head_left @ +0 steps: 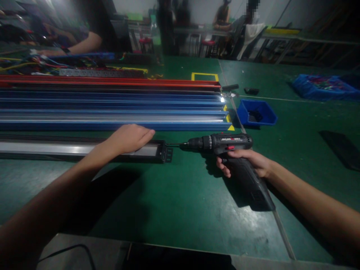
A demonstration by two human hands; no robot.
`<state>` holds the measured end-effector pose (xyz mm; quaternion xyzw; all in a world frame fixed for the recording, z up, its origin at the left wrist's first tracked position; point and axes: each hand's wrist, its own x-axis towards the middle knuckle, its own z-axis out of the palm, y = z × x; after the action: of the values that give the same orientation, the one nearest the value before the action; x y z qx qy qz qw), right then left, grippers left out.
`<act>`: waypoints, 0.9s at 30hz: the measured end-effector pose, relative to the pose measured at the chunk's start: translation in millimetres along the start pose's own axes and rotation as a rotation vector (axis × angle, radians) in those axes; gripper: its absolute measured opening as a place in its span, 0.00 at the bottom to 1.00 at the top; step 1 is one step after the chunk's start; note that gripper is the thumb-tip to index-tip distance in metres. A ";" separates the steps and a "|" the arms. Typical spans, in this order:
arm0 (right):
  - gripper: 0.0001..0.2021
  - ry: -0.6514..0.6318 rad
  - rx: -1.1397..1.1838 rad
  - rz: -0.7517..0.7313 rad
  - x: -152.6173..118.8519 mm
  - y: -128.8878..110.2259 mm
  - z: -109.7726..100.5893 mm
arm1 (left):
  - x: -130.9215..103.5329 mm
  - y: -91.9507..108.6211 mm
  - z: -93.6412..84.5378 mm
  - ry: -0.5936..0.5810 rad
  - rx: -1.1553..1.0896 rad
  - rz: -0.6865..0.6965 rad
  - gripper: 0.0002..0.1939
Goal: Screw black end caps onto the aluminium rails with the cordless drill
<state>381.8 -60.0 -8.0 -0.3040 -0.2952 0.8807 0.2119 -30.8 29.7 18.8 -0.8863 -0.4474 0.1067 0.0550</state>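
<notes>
My left hand (134, 138) lies over the end of a long black metal profile (70, 148) with a silver inner face, gripping it against the table; its fingertips are partly hidden at the far side. A dark end cap (162, 152) with a small slotted bracket (169, 154) closes the profile's right end. My right hand (247, 161) is wrapped around the handle of a black cordless drill (232, 141), held level and pointing left. Its long bit (176, 144) reaches the end cap; whether the tip sits in a screw cannot be made out.
Behind lie several blue profiles (112, 125) and a red profile (140, 81). A blue bin (266, 118) holds dark small parts. Farther right are a blue tray (309, 88) and a dark flat object (343, 148). A co-worker's arm (87, 43) reaches over wires at back left.
</notes>
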 end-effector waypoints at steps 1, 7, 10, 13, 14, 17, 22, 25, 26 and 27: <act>0.15 0.000 0.009 0.005 0.0 0.2 -0.5 | 0.2 -0.3 0.3 0.000 -0.001 0.002 0.33; 0.16 -0.015 0.021 0.003 0.9 0.8 -0.9 | 0.7 -1.4 1.9 0.004 -0.009 0.013 0.34; 0.16 -0.013 0.013 -0.001 1.0 0.4 -0.3 | 0.2 -0.9 1.3 0.002 -0.015 0.002 0.35; 0.16 -0.014 0.004 -0.005 0.6 0.3 -0.6 | 0.0 -0.1 0.4 0.001 -0.032 -0.021 0.35; 0.16 -0.014 0.001 -0.004 0.5 0.3 -0.7 | 0.0 0.1 0.1 -0.002 -0.034 -0.027 0.35; 0.16 -0.013 -0.003 -0.001 0.3 0.4 -1.2 | 0.1 0.5 -0.6 -0.010 -0.031 -0.026 0.35; 0.15 -0.016 -0.015 -0.006 0.5 -0.5 -0.2 | -0.5 0.0 -1.2 -0.005 -0.028 -0.012 0.35; 0.15 -0.005 -0.016 -0.005 0.2 -1.0 1.0 | -0.6 0.3 -1.6 -0.001 -0.032 -0.018 0.35; 0.15 -0.001 -0.017 -0.006 0.2 -1.0 1.2 | -0.5 0.5 -1.8 -0.001 -0.033 -0.018 0.35; 0.15 0.002 -0.018 -0.007 0.2 -0.9 1.1 | -0.3 0.8 -2.0 -0.004 -0.033 -0.016 0.35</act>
<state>381.1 -59.7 -6.8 -0.3058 -0.3039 0.8770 0.2123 -29.8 28.9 20.7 -0.8831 -0.4564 0.1006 0.0402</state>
